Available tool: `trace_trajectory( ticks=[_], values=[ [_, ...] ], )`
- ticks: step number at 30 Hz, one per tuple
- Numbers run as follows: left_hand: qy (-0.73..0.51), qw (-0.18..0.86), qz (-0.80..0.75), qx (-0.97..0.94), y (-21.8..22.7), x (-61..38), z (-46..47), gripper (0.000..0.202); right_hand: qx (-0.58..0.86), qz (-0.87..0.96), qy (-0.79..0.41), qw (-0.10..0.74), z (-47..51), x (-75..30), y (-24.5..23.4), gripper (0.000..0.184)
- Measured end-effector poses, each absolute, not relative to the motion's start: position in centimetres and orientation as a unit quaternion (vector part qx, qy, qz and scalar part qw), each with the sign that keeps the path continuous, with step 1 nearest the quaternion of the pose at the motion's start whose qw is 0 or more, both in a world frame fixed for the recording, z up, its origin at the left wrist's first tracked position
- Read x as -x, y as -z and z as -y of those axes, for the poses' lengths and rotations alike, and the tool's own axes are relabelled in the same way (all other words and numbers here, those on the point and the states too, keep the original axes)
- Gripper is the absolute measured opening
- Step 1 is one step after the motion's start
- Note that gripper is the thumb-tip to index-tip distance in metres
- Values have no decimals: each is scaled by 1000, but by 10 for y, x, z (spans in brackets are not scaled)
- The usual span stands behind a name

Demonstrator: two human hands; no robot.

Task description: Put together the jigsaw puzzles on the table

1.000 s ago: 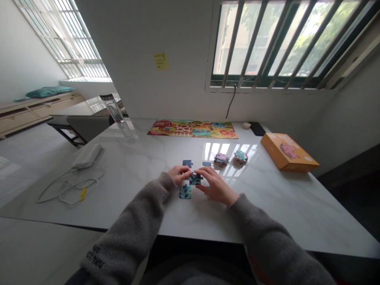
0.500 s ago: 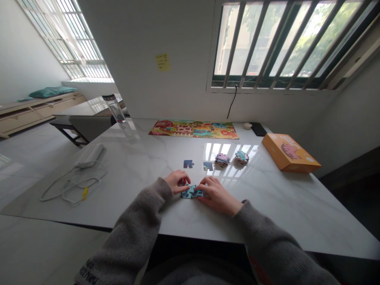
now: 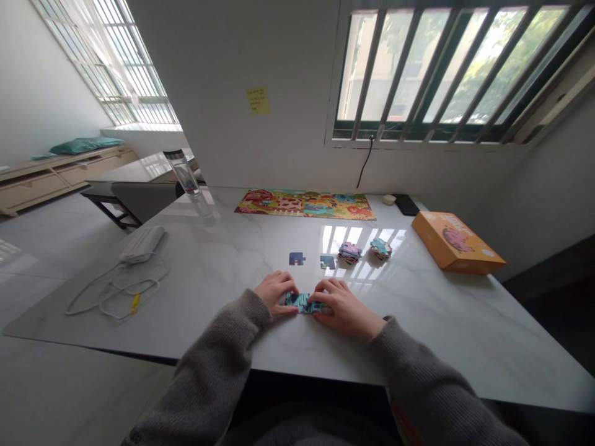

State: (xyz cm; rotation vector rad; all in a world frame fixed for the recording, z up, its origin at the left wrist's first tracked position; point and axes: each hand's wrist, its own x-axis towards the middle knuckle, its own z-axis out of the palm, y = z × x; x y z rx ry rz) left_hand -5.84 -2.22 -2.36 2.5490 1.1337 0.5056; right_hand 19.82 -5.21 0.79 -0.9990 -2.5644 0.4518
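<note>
Teal patterned puzzle pieces lie on the white marbled table, side by side between my hands. My left hand grips their left end, thumb at the near edge and fingers at the far edge. At the right end my right hand holds them the same way, its fingers covering part of the surface. Just beyond my hands are a dark blue puzzle piece and another dark piece with a green patch. Two stacks of puzzle pieces, a pinkish stack and a teal-topped stack, stand to their right.
A colourful picture strip lies along the wall. An orange box sits at the right, near a black phone-like slab. On the left are a clear bottle, a white power strip and its looped cable.
My hands have shifted slightly along the teal pieces. The left thumb now lies at their near edge, and the right hand sits a little farther right. The view has tilted slightly.
</note>
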Motion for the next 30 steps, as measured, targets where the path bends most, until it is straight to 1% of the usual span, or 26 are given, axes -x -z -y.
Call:
trace_trajectory(
  ticks=[4,8,9,13,15,18,20,22,26,30],
  values=[
    [-191,150,-359,-901,22,58,33,30,354,906,-157,172,53,-199,-7,24],
    [-189,153,-356,-902,21,59,39,13,351,909,-151,167,53,-199,-8,22],
    [-190,153,-355,-903,20,59,39,11,350,909,-150,166,53,-199,-8,21],
    [-190,147,-348,-906,22,61,39,23,346,911,-154,165,53,-197,-8,22],
    [-191,147,-347,-906,24,62,38,26,343,910,-162,168,52,-197,-7,28],
    [-197,152,-355,-901,28,63,38,23,342,906,-182,171,52,-201,-6,47],
    [-198,159,-362,-897,29,64,37,23,349,902,-189,170,51,-209,-6,56],
    [-195,165,-366,-895,28,64,37,23,362,898,-188,167,52,-220,-7,53],
    [-193,171,-371,-892,26,67,39,22,381,889,-194,167,54,-246,-6,33],
    [-193,174,-387,-885,23,72,45,21,377,885,-210,175,55,-265,-4,28]
  ],
)
